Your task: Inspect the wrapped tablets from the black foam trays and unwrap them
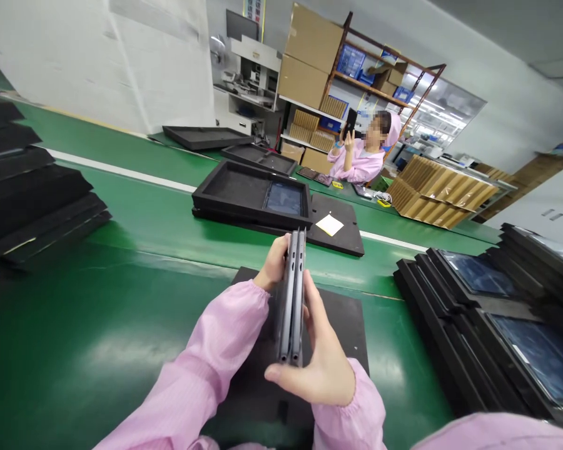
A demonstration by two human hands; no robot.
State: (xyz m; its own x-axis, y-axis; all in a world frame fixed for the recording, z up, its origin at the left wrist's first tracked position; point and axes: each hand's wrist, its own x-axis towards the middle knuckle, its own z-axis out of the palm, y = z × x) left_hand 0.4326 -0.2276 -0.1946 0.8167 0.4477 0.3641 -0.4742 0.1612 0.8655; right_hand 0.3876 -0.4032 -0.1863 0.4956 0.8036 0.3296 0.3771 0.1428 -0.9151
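Observation:
Two thin grey tablets (291, 300) stand on edge, face to face, between my hands, their ports and holes turned up toward me. Around the far end of the pair my left hand (276, 261) is closed, its fingers partly hidden behind them. My right hand (321, 350) grips the near right side, thumb across the near end. Below them lies a flat black foam sheet (351, 325) on the green bench. Just beyond my hands sits a black foam tray (234, 181) holding one dark tablet (285, 199) in its right part.
Stacked black trays (42, 194) rise at the left. At the right, more stacked trays hold tablets (539, 350). A white paper (329, 225) lies on a black foam board (351, 240). Across the bench, a co-worker in pink (361, 159) holds up a dark device, near brown cardboard dividers (441, 190).

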